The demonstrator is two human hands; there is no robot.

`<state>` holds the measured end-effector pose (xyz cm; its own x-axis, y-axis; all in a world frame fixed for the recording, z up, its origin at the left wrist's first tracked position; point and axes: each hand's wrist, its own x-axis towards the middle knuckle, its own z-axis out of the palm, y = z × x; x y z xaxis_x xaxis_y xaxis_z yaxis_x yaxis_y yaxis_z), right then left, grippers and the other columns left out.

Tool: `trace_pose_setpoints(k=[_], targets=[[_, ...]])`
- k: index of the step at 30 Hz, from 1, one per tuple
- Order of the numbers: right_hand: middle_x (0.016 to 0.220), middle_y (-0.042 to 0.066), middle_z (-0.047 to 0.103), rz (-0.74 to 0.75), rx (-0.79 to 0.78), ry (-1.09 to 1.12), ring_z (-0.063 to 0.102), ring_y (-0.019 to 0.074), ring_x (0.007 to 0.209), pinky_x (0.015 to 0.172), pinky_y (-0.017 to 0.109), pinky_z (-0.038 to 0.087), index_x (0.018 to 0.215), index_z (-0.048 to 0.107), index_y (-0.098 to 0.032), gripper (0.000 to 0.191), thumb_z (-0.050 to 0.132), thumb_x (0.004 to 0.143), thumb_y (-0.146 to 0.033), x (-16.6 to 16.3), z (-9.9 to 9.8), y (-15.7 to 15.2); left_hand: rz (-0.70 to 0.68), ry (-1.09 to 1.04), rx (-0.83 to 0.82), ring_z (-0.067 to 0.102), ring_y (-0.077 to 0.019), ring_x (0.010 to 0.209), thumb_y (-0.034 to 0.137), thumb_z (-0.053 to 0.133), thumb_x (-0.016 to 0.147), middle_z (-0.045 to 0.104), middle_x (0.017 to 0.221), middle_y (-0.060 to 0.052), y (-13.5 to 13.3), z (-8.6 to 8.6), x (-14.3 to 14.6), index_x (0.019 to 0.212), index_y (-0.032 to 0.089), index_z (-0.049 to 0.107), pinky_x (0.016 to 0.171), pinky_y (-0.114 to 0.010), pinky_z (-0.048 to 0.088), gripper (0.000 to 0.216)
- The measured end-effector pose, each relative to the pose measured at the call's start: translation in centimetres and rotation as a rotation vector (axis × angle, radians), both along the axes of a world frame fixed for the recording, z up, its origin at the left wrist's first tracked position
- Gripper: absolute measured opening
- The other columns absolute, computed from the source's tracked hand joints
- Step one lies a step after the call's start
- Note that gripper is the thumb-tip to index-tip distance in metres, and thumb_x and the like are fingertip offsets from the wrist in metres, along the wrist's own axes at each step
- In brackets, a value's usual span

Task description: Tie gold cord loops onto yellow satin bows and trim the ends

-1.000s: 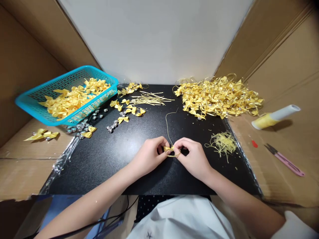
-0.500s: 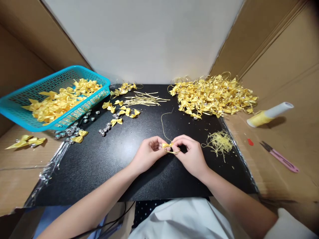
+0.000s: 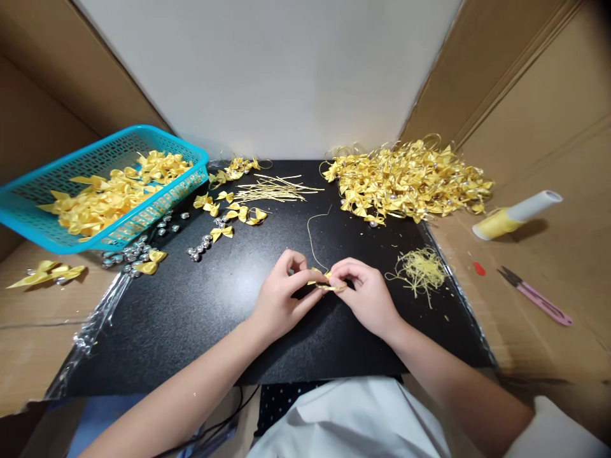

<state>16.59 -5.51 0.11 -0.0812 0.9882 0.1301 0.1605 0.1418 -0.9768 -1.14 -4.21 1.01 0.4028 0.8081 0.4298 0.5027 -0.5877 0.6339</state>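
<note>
My left hand (image 3: 280, 298) and my right hand (image 3: 366, 295) meet over the middle of the black mat (image 3: 200, 305). Between their pinched fingertips sits a small yellow ribbon bow (image 3: 323, 280) with a thin gold cord (image 3: 312, 238) looped round it. The cord's free end trails away from me across the mat. Both hands are closed on the bow and cord, which they partly hide.
A teal basket (image 3: 42, 216) of yellow bows stands at the left, silver beads (image 3: 200, 247) and loose bows beside it. A big heap of finished bows (image 3: 405, 181) lies at the back right. Cut cords (image 3: 272, 188), trimmings (image 3: 420, 270), a thread spool (image 3: 515, 215) and pink snips (image 3: 537, 296) lie around.
The left thumb and fingers have shifted over the bow, flattening the cord loop between the hands. The view moved slightly; the hands stay in the same spot.
</note>
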Motion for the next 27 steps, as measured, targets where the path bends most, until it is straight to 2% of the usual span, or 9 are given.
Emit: trace_pose_setpoints(k=[11,15,17,19,21,25,27], targets=[[0.08,0.004,0.065,0.002,0.051,-0.017,0.062,0.0162,0.079,0.075,0.031,0.051,0.067,0.064,-0.019,0.013,0.063,0.08,-0.018,-0.08,0.29,-0.18,-0.001,-0.045,0.073,0.051,-0.0115,0.071,0.022,0.065,0.085,0.049,0.078,0.0,0.17,-0.07,-0.18,0.088,0.02,0.071,0.062,-0.024,0.043,0.007],[0.081,0.004,0.065,0.0,0.052,-0.016,0.063,0.0164,0.08,0.076,0.031,0.051,0.069,0.064,-0.019,0.011,0.064,0.079,-0.017,-0.15,0.11,-0.23,0.011,-0.041,0.049,0.052,-0.0117,0.07,0.023,0.064,0.086,0.05,0.076,-0.001,0.05,-0.06,-0.14,0.084,0.021,0.071,0.062,-0.024,0.044,0.008],[0.081,0.004,0.065,-0.002,0.059,-0.013,0.063,0.0163,0.08,0.076,0.031,0.051,0.068,0.064,-0.019,0.011,0.064,0.079,-0.017,-0.18,0.09,-0.23,0.023,-0.048,0.016,0.054,-0.013,0.074,0.023,0.065,0.084,0.053,0.08,-0.002,0.07,-0.05,-0.15,0.088,0.021,0.07,0.066,-0.025,0.046,0.007],[0.08,0.004,0.066,-0.009,0.068,-0.019,0.063,0.0163,0.079,0.074,0.03,0.051,0.067,0.064,-0.019,0.013,0.064,0.08,-0.018,-0.19,0.12,-0.21,0.07,-0.066,-0.056,0.055,-0.0148,0.081,0.025,0.07,0.078,0.056,0.092,-0.004,0.18,-0.08,-0.24,0.102,0.021,0.066,0.069,-0.026,0.047,0.024],[0.08,0.004,0.066,-0.018,0.082,-0.03,0.063,0.0163,0.078,0.073,0.03,0.051,0.066,0.063,-0.019,0.015,0.063,0.081,-0.018,-0.2,0.17,-0.19,0.102,-0.086,-0.182,0.055,-0.0149,0.081,0.026,0.073,0.074,0.057,0.098,-0.005,0.32,-0.16,-0.39,0.108,0.019,0.061,0.068,-0.026,0.048,0.036],[0.08,0.004,0.067,-0.032,0.112,-0.048,0.063,0.0163,0.077,0.073,0.03,0.051,0.066,0.063,-0.019,0.014,0.063,0.08,-0.016,-0.23,0.26,-0.2,0.029,-0.179,-0.49,0.056,-0.0121,0.069,0.027,0.068,0.077,0.061,0.079,-0.002,0.33,-0.23,-0.46,0.09,0.016,0.059,0.065,-0.024,0.047,0.019],[0.08,0.004,0.066,-0.037,0.127,-0.055,0.064,0.0164,0.078,0.073,0.03,0.051,0.067,0.063,-0.019,0.013,0.063,0.079,-0.016,-0.25,0.29,-0.22,0.005,-0.257,-0.562,0.057,-0.012,0.069,0.027,0.069,0.077,0.063,0.078,-0.002,0.15,-0.18,-0.27,0.09,0.016,0.06,0.066,-0.024,0.048,0.02]])
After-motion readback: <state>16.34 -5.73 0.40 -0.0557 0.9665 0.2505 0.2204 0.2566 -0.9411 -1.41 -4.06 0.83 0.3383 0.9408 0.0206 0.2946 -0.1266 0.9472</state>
